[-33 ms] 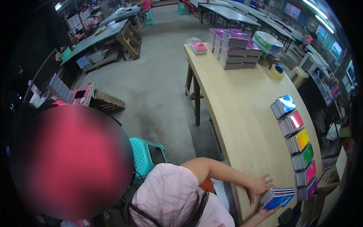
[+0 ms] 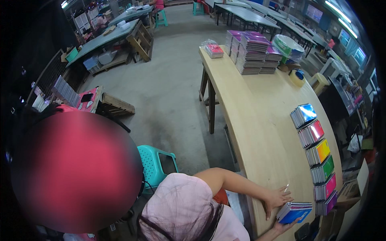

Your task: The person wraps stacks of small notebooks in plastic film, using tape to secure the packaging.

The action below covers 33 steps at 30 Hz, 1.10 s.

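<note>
Blue notebook stack at near end of bench, gripped in right hand; left hand open, fingers spread, just left of it.

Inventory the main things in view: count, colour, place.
Worktable: one, pale wood, right of centre
Blue notebooks: one stack, blue, near end
Notebook bundles: six; blue, red, yellow, green, pink, purple; right edge
Purple notebooks: several stacks, purple, far end
Wrapped pack: one, red, far left corner
Tape-like roll: one, yellow, far right edge
Turquoise stools: three, turquoise, one near worktable, two at back
Background tables: several, grey, across the back
Left hand: one, bare, spread on worktable
Right hand: one, bare, gripping blue notebooks
</note>
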Available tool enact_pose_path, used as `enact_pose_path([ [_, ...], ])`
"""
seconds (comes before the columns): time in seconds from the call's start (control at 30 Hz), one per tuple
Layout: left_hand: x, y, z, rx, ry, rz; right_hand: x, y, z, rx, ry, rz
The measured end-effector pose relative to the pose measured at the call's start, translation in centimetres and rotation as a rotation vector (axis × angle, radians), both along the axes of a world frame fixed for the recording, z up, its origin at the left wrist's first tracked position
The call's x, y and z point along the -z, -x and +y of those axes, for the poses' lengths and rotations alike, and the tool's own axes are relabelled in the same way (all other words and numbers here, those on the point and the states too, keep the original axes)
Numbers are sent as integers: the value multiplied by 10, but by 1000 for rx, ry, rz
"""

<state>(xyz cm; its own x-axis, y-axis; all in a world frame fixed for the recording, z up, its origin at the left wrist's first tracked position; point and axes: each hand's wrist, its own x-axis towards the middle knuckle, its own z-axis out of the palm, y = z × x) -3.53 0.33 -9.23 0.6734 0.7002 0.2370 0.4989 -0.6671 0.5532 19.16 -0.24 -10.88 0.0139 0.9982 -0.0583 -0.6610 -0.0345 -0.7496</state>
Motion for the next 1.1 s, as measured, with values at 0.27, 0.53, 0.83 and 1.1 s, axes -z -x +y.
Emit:
enact_pose_path([
  [0.27, 0, 4, 2, -37, 16, -24, 8, -12, -4, 129, -128, -256],
  [0.53, -6, 23, 5, -110, 158, -309, 10, -17, 3, 213, -271, -427],
  [0.83, -59, 40, 12, 77, 236, -870, -42, 49, -30, 193, -322, -608],
  [1.1, -51, 11, 3, -55, 569, -950, -61, 76, -25, 222, -371, -653],
])
